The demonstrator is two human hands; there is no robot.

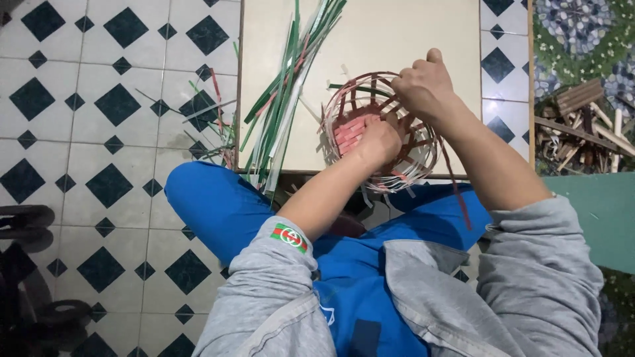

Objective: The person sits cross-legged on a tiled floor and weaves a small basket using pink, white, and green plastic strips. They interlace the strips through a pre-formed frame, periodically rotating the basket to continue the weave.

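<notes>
A small round basket (419, 157) woven of red, white and green strips rests at the near edge of a low beige board (397, 33). My left hand (377, 141) reaches down inside the basket and presses against its pink-red bottom. My right hand (423, 84) is at the far rim, fingers pinched on a weaving strip (357, 88) there. A loose dark red strip (456, 192) hangs from the basket over my blue-clad leg.
A bundle of long green, white and red strips (284, 99) lies across the board's left side and spills onto the black-and-white tiled floor (112, 112). A pile of wooden scraps (582, 125) sits at the right. Dark objects (26, 264) lie at the left edge.
</notes>
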